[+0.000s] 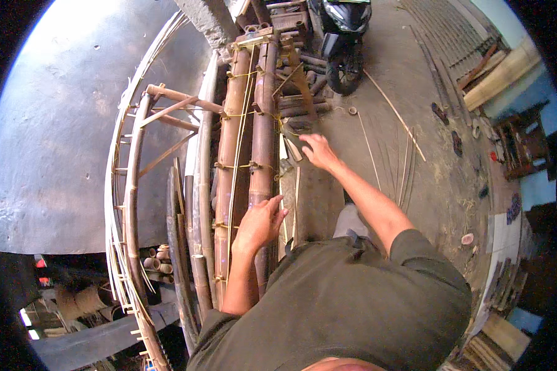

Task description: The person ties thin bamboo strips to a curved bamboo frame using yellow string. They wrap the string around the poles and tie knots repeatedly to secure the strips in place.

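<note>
Your left hand [261, 221] lies flat on the right-hand pole [263, 133] of a bound pair of thick brown bamboo poles, fingers spread and gripping nothing; the other pole [234, 136] lies touching it on the left, and the pair runs away from you toward a scooter [345, 37] parked at the far end. Your right hand [317, 150] reaches out over the floor [414, 179] just to the right of the poles, fingers loosely apart and not closed on anything, close to a short dark offcut [293, 146] leaning by the pole's edge; whether the fingertips touch it cannot be told. Thin yellow ties [247, 166] cross the pair at several places. To do this well, keep the left palm pressing down so the pole does not roll while the right works, and take hold near a tie rather than between ties, where the poles would likely spread. Keep your forearm clear of the curved slat frame [133, 185] on the left, whose thin ribs look easy to snag. Loose thin strips [393, 111] lie on the floor to the right, so mind your footing as you lean forward.
</note>
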### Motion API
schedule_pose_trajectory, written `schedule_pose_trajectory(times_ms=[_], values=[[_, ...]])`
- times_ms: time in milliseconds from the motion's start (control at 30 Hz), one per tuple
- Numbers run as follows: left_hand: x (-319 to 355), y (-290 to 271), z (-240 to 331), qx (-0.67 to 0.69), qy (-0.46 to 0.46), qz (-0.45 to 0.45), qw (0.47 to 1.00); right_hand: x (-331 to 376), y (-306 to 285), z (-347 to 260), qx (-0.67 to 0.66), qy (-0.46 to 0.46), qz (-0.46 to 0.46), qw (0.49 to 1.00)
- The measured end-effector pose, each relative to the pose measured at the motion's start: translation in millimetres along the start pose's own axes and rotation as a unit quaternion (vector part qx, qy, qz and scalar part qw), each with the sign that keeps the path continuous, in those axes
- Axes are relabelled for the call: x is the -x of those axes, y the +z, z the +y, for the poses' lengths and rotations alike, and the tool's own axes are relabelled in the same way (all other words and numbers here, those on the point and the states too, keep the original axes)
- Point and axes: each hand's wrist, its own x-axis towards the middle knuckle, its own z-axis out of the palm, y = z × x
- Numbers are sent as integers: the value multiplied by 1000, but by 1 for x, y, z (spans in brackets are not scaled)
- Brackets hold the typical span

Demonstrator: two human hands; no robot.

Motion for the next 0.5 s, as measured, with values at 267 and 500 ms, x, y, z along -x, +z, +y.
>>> schedule_pose_trajectory(times_ms=[267, 500], values=[[-103, 42, -9, 34, -129, 50, 990, -165, 50, 66, 157, -261, -231, 924], [-170, 28, 42, 118, -299, 118, 940, -61, 42, 177, 66, -182, -483, 854]])
